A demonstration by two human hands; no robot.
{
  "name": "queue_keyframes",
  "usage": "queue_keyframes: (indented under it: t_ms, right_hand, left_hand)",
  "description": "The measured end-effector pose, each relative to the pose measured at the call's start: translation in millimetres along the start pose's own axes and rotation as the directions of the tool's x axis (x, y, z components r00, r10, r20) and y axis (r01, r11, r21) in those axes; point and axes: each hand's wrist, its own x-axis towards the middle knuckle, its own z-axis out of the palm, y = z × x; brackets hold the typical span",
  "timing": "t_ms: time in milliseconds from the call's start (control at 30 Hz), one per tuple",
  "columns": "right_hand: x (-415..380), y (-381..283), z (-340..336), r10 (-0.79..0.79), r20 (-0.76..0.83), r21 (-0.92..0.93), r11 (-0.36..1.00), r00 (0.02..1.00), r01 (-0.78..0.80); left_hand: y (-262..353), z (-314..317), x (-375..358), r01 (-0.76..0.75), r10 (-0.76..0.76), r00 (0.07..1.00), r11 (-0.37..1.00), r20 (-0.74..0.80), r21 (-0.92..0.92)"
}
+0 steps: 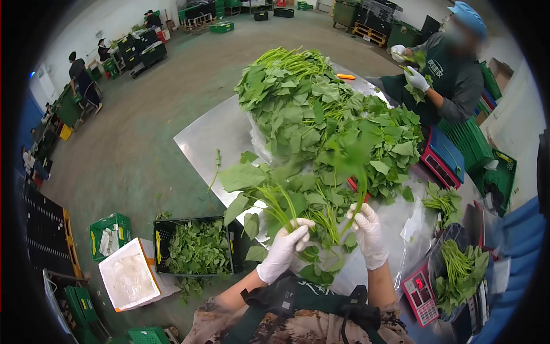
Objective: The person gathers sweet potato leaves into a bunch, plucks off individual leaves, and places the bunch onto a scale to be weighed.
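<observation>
White gloves cover both of my hands. My left hand (286, 249) is closed round the stems of a small bunch of leafy greens (278, 203), whose leaves spread up and to the left. In my right hand (368, 232) a few green stems (361, 192) are pinched, their leafy tops blurred by motion. Between the hands, loose stems (329, 223) lie on the metal table (200, 135). Just beyond rises a large heap of the same leafy greens (309, 109).
At lower left, a black crate (157, 246) holds leaves beside a white foam box (129, 275). A red scale (421, 295) bears a bunch of greens (458, 266) at right. Across the table a co-worker (452, 69) in gloves holds greens. Another scale (441, 157) stands nearby.
</observation>
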Motion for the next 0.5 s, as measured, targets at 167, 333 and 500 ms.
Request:
queue_keyframes:
  t_ms: [167,333,500]
  right_hand:
    - [-6.2,8.8,27.6,0.043,-0.03,-0.152,0.987,0.999,-0.047]
    - [-12.8,22.6,45.2,0.078,-0.033,-0.288,0.954,0.996,-0.085]
    - [-20.0,22.1,62.9,0.11,0.18,-0.784,0.617,0.978,0.075]
  left_hand:
    - [1.9,14.9,0.9,-0.044,0.045,0.999,0.997,-0.019,0.067]
    - [0.8,17.8,-0.2,-0.054,0.059,0.998,0.988,-0.028,0.146]
    - [-6.5,13.2,-2.8,-0.042,0.056,0.99,0.993,-0.13,0.11]
